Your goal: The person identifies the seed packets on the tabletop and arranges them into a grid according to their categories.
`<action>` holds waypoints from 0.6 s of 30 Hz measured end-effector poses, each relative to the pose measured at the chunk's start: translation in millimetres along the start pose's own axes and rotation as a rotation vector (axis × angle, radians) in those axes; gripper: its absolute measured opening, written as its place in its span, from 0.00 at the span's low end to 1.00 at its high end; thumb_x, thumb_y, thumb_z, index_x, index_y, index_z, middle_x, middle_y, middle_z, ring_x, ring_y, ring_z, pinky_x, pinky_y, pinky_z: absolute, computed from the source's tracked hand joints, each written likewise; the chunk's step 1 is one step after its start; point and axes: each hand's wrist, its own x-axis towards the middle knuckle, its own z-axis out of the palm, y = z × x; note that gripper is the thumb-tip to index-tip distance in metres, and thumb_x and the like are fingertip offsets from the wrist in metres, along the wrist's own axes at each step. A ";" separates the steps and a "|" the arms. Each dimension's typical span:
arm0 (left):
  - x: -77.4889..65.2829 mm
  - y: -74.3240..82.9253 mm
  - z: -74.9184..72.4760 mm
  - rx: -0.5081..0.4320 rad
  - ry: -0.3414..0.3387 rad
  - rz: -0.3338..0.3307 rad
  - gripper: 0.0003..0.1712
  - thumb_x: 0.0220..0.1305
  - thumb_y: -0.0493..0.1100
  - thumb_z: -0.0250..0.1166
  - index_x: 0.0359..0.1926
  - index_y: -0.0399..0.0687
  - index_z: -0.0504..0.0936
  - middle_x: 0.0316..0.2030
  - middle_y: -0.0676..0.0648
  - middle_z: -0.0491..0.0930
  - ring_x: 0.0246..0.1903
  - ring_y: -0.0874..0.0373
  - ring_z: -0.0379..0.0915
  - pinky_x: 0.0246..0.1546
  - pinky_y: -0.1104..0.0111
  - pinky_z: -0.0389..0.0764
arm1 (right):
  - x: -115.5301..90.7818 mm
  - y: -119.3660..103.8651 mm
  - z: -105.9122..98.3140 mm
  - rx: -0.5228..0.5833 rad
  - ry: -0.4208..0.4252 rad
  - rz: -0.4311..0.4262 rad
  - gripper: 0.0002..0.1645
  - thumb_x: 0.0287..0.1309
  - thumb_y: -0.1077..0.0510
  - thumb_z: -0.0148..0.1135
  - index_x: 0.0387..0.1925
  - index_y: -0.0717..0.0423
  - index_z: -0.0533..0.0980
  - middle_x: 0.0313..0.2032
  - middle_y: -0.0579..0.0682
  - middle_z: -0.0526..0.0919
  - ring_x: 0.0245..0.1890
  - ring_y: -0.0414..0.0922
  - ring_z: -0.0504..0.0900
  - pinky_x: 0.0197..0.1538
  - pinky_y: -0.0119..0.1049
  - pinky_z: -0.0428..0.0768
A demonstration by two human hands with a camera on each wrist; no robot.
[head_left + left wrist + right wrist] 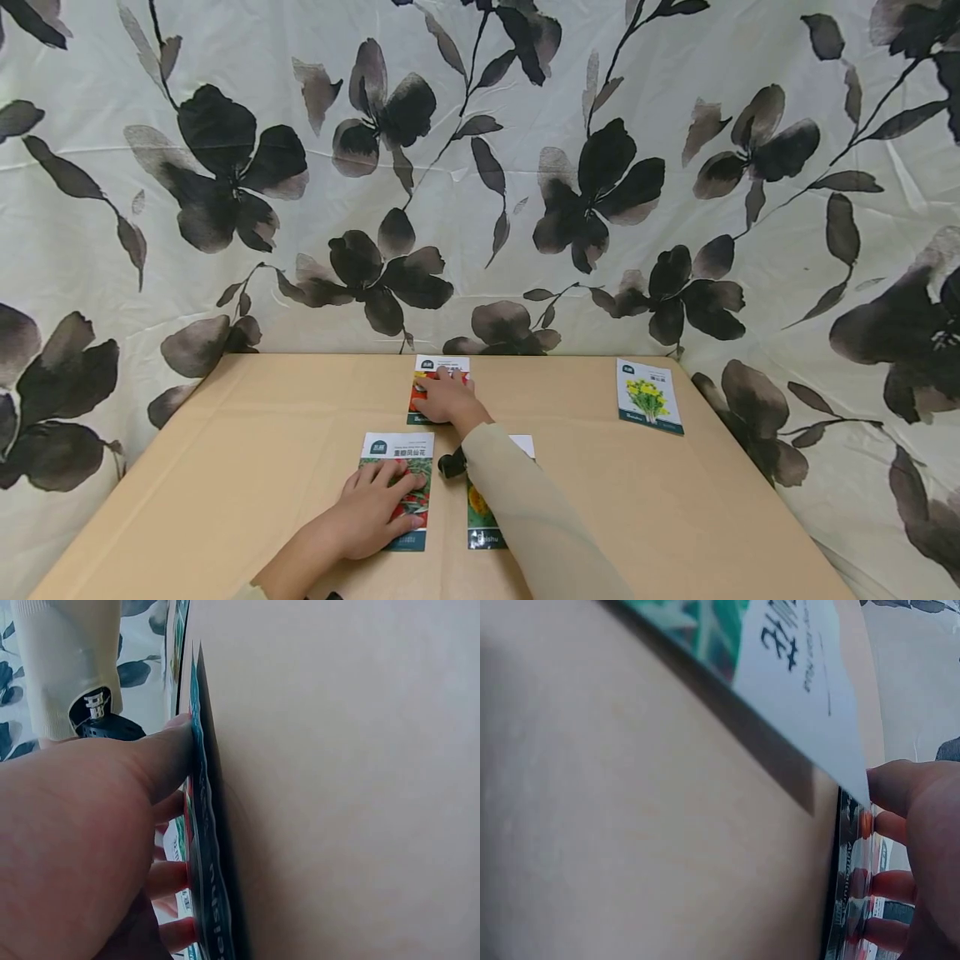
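Note:
My left hand (369,510) rests on a seed packet (397,447) with red flowers, a white top and a teal bottom band. Its fingers spread over the packet's picture; in the left wrist view the thumb and fingertips touch the face of the packet (210,877). Farther off, my right hand (452,402) lies on another seed packet (442,363), white-topped with red and yellow print, near the table's back edge. The right wrist view shows fingertips touching that glossy packet (853,870). The right sleeve (525,500) partly hides a third packet (482,523) with a yellow-orange flower.
A fourth seed packet (651,393) with a yellow-flowered green plant lies slightly tilted at the back right of the tan table (300,442). A floral cloth (480,208) hangs behind the table. A black wrist camera (452,463) sits at the right wrist.

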 end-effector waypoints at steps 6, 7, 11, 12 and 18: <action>0.3 -0.9 -0.7 -0.002 0.002 -0.002 0.33 0.65 0.67 0.65 0.67 0.61 0.77 0.67 0.42 0.69 0.67 0.37 0.59 0.65 0.32 0.60 | 3.8 -3.8 1.5 0.005 0.007 0.002 0.31 0.73 0.34 0.50 0.74 0.27 0.66 0.76 0.49 0.62 0.76 0.57 0.58 0.74 0.64 0.57; 0.5 -1.6 -0.8 -0.003 0.002 -0.001 0.33 0.65 0.67 0.65 0.67 0.61 0.77 0.67 0.42 0.69 0.67 0.37 0.59 0.65 0.32 0.60 | 4.2 -4.7 1.5 0.007 0.008 0.005 0.31 0.73 0.34 0.50 0.74 0.27 0.66 0.76 0.49 0.63 0.76 0.57 0.59 0.74 0.64 0.57; 1.3 -4.3 -0.8 0.001 0.002 0.008 0.33 0.65 0.67 0.65 0.66 0.62 0.76 0.66 0.42 0.69 0.67 0.38 0.59 0.64 0.32 0.60 | 5.1 -7.9 1.4 0.011 0.008 0.010 0.31 0.73 0.34 0.51 0.74 0.27 0.67 0.76 0.49 0.62 0.76 0.56 0.58 0.75 0.63 0.57; 1.6 -5.0 -0.9 0.003 0.005 0.010 0.33 0.65 0.67 0.65 0.66 0.62 0.77 0.66 0.42 0.69 0.67 0.37 0.60 0.64 0.32 0.60 | 5.3 -8.5 1.5 0.010 0.010 0.013 0.31 0.72 0.34 0.51 0.73 0.27 0.67 0.76 0.49 0.62 0.76 0.56 0.58 0.74 0.63 0.57; 2.3 -8.2 -1.6 0.012 0.012 0.021 0.32 0.66 0.67 0.64 0.66 0.61 0.77 0.66 0.43 0.70 0.67 0.37 0.59 0.64 0.32 0.60 | 9.1 -10.4 2.1 0.013 0.013 0.027 0.31 0.73 0.34 0.51 0.74 0.27 0.66 0.76 0.49 0.62 0.76 0.56 0.58 0.73 0.61 0.59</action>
